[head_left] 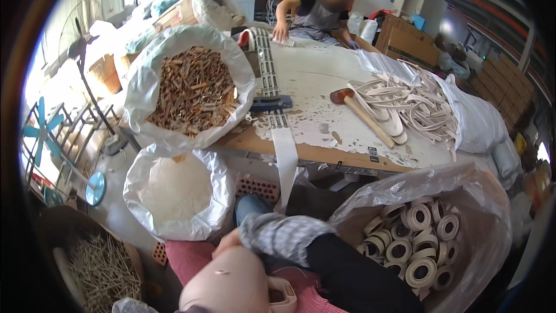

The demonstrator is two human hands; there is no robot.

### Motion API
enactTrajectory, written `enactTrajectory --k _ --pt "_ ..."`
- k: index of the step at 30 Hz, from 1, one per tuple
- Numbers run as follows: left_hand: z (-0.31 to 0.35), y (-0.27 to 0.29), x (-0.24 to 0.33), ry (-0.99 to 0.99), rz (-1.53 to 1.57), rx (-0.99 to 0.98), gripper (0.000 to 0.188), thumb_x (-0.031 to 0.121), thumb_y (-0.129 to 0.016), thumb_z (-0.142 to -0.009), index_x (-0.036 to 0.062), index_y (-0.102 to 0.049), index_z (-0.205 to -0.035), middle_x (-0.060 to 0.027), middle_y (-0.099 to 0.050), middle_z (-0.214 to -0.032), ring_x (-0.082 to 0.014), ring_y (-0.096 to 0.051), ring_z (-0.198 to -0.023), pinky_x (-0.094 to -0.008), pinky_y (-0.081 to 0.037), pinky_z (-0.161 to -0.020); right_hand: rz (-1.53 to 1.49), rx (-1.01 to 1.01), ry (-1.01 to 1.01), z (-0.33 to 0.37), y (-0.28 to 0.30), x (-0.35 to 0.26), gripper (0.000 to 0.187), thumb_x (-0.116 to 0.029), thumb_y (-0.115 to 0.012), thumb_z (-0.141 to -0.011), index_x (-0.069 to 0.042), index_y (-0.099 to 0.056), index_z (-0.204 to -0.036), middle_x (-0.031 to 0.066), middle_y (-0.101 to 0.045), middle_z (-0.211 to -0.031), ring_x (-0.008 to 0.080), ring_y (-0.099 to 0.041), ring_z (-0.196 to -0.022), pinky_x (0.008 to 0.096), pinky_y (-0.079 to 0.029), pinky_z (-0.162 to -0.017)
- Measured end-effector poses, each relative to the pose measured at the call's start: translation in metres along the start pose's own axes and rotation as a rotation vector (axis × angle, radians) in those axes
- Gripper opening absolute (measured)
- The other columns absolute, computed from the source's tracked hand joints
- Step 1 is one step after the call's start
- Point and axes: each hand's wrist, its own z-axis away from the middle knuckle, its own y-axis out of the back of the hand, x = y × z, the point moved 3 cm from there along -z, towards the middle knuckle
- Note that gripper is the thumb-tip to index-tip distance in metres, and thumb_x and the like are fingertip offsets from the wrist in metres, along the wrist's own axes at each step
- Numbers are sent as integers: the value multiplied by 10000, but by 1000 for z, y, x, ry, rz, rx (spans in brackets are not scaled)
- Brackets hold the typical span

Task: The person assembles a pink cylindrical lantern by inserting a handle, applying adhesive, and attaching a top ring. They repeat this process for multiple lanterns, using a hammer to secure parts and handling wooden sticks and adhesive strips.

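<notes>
My right arm, in a black sleeve with a grey checked cuff, crosses my lap from the lower right. At its end my right hand (227,243) bends down behind a smooth pinkish-beige rounded object (229,281), so its fingers are hidden. This object lies close to me and has a loop-shaped part at its right side; its kind is unclear. A bit of grey checked cloth (132,306) shows at the lower left edge, but my left hand is not in view. Just ahead, a white strip (284,156) hangs off the table from a slotted metal track (266,64) crossed by a blue block (271,103).
A bag of brown slivers (197,87) and a bag of whitish material (176,188) stand left. On the worn table (315,75) lie a mallet (370,119) and pale strips (417,104). A clear bag (486,220) holds pale rolls (420,217). Across sits a co-worker (318,14).
</notes>
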Motion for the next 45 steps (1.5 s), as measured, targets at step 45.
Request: enactTrajectory --k 45 --pt "45 -113 -37 1641 1388 287 472 79 -699 -878 -1 -537 -1314 -20 -621 -894 -44 -566 -706 -191 -451 -598 -485 661 1035 211 -39 -81 317 -235 -472 -1025 -23 -432 -1258 -2 -408 -526 71 -280 -389 235 -252 -396"
